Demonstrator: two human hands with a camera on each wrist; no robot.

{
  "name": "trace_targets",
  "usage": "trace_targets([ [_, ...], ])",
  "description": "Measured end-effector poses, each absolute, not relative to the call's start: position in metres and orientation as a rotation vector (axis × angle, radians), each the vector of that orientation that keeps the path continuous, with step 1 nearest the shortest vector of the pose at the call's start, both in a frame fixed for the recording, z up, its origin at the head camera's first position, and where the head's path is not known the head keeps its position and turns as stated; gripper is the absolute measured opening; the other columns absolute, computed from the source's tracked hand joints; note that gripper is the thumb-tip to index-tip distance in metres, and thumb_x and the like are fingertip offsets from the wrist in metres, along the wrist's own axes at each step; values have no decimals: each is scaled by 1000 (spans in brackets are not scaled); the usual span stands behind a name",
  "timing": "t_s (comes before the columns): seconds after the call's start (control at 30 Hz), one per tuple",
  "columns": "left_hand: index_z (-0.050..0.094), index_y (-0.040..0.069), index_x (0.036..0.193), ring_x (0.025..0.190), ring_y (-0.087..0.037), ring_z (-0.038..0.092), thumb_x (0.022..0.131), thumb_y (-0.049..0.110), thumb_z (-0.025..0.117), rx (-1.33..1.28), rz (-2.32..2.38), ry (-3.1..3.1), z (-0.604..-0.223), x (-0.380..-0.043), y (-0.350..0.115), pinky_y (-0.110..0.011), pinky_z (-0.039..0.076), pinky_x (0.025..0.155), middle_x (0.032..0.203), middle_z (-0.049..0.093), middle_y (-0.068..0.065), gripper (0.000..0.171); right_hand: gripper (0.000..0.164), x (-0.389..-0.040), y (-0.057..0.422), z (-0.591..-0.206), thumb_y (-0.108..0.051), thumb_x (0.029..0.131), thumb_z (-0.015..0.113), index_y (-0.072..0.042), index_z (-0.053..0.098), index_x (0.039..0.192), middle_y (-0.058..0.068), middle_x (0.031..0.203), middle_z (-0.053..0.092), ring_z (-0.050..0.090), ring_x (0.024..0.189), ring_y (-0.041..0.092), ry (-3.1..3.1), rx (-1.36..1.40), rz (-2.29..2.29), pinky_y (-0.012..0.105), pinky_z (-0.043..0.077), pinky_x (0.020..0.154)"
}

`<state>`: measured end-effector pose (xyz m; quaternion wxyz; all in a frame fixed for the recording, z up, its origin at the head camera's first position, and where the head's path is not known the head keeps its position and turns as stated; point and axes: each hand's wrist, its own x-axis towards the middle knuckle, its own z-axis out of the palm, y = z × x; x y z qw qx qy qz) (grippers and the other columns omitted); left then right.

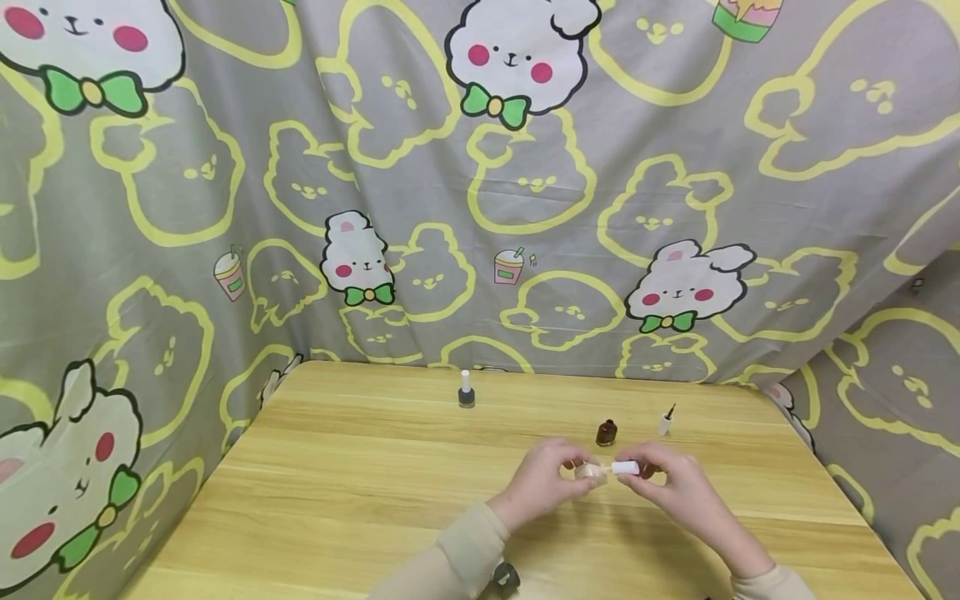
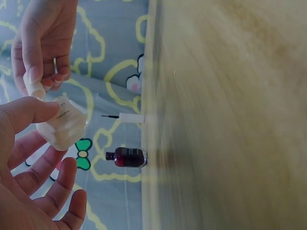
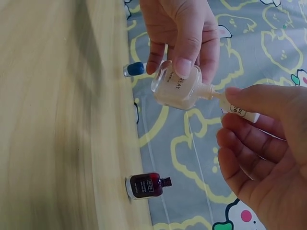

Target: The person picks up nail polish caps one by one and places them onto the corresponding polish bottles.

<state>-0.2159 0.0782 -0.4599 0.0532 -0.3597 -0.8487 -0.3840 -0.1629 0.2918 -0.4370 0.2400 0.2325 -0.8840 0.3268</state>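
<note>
My left hand point(image 1: 543, 479) grips a nail polish bottle point(image 3: 176, 90) of pale, milky colour between thumb and fingers, tilted on its side above the table. The white cap point(image 3: 242, 113) of that bottle is pinched in my right hand point(image 1: 678, 487), in line with the bottle's neck. A short pale stretch of brush stem shows between neck and cap in the right wrist view. Just beyond the hands stands an uncapped dark red nail polish bottle point(image 1: 606, 433). Right of it, a white cap point(image 1: 665, 425) stands on the table with its dark brush pointing up.
Farther back on the wooden table point(image 1: 337, 467) stands a dark blue nail polish bottle point(image 1: 466, 397) with a white cap on. A patterned grey curtain point(image 1: 435, 192) hangs behind the table and along its sides. A small black object point(image 1: 507, 577) shows by the left sleeve.
</note>
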Motion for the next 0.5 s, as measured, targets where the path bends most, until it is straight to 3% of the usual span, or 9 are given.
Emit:
trace_targets([
  [0.23, 73, 21, 100, 85, -4, 57, 80, 26, 79, -1134, -1150, -2550, -460, -213, 80, -11, 40, 75, 90, 65, 11, 21, 29, -163, 289, -440, 2, 72, 79, -16, 71, 93, -8, 81, 67, 55, 71, -6, -2403, 717, 927, 20, 49, 58],
  [0.5, 74, 20, 100, 85, 1, 55, 80, 24, 79, -1152, -1130, -2542, -459, -210, 81, -11, 40, 75, 91, 66, 10, 21, 17, -164, 290, -443, -11, 79, 78, -18, 70, 93, -5, 79, 67, 54, 71, -6, -2406, 766, 950, 21, 49, 57],
])
